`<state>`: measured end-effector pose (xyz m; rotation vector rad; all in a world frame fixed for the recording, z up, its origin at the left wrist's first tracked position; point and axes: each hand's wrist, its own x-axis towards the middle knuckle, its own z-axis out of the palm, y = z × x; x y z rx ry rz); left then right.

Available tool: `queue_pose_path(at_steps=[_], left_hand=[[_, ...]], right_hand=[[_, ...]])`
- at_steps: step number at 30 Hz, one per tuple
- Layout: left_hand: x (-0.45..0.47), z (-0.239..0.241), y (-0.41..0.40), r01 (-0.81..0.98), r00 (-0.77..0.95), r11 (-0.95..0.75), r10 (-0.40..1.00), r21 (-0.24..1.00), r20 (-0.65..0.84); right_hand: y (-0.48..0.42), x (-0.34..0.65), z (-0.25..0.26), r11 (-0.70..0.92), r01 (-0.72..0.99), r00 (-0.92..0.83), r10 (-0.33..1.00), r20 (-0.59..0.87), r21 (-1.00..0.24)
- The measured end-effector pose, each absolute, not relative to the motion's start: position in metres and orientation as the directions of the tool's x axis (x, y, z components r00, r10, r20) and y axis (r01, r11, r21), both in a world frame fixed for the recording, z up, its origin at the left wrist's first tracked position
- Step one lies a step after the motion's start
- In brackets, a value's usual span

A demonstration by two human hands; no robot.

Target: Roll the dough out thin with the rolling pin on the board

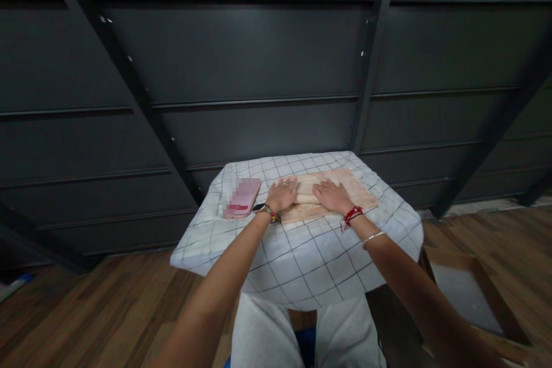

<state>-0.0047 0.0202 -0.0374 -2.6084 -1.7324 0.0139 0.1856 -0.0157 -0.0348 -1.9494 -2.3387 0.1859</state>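
Note:
A peach-coloured cloth [354, 191] lies partly folded on a small table covered by a white checked tablecloth [302, 253]. My left hand [282, 194] rests flat on the cloth's left part, fingers stretched out. My right hand [331, 195] lies flat beside it on the cloth, fingers spread. Neither hand grips anything. A watch and beads are on my left wrist; a red thread and a bangle are on my right.
A pink phone [242, 198] lies on the table to the left of my left hand. Dark metal wall panels with slanted beams [129, 75] stand right behind the table. A cardboard box [470, 293] sits on the wooden floor at the right.

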Motion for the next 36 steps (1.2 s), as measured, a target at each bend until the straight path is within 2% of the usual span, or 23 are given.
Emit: queue_pose_path(at_steps=[12,20,25,28,31,36], left_hand=[[-0.011,-0.045,0.005,0.909,0.414,-0.416,0.905,-0.009,0.098],[-0.015,-0.047,0.004,0.885,0.462,-0.465,0.875,-0.013,0.147],[-0.023,-0.057,-0.005,0.869,0.481,-0.495,0.852,0.017,0.206],[-0.031,-0.060,-0.015,0.847,0.515,-0.531,0.831,0.024,0.210],[-0.036,-0.053,-0.019,0.838,0.532,-0.543,0.834,0.048,0.150],[-0.033,-0.026,0.005,0.858,0.484,-0.506,0.854,0.089,0.190]], right_hand=[[-0.037,0.177,-0.046,0.180,0.982,-0.161,0.957,0.241,-0.059],[-0.056,0.171,-0.052,0.173,0.985,-0.164,0.945,0.284,-0.005],[-0.081,0.158,-0.064,0.189,0.980,-0.197,0.912,0.360,0.056],[-0.092,0.154,-0.064,0.217,0.975,-0.224,0.920,0.321,0.057],[-0.088,0.159,-0.050,0.265,0.963,-0.266,0.929,0.258,0.041],[-0.056,0.176,-0.010,0.298,0.955,-0.284,0.909,0.304,0.001]])
